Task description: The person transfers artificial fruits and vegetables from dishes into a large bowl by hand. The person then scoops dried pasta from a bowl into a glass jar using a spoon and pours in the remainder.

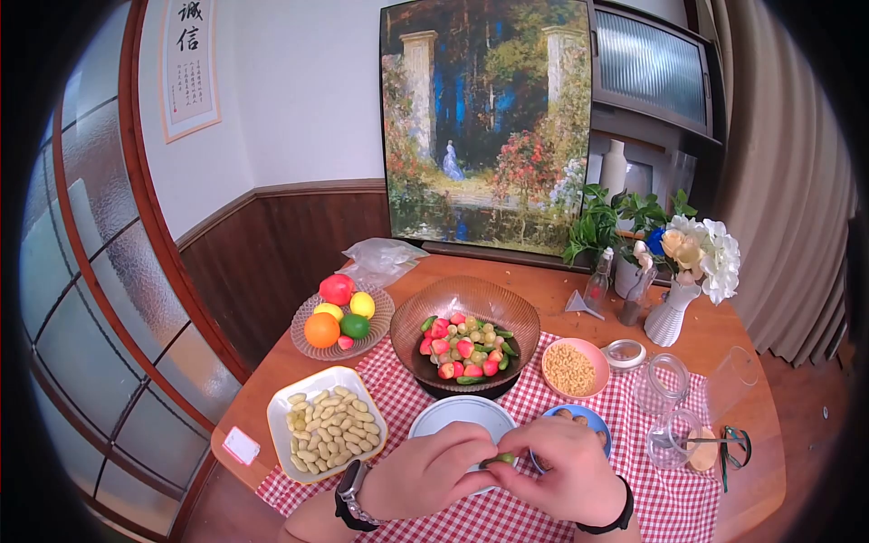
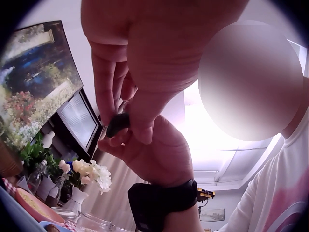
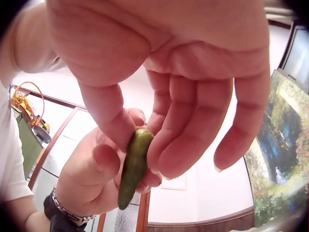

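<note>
Above a white bowl [image 1: 453, 414], both hands meet around a small green pepper-like piece [image 3: 134, 166]. In the right wrist view the right hand [image 3: 164, 87] pinches its upper end between thumb and fingers. Beside its lower part are the fingers of the left hand [image 1: 424, 471], which pinch it too in the left wrist view, where it looks dark [image 2: 118, 124]. The right hand [image 1: 566, 475] partly covers a blue bowl [image 1: 597, 418] of brown round pieces.
A large glass bowl [image 1: 466, 294] of red and green produce stands behind. Left are a peanut dish [image 1: 373, 398] and a fruit plate [image 1: 306, 312]. To the right stand a pink bowl [image 1: 602, 369], glass jars [image 1: 668, 380], a tall clear glass [image 1: 731, 380], scissors [image 1: 738, 445] and a flower vase [image 1: 672, 312].
</note>
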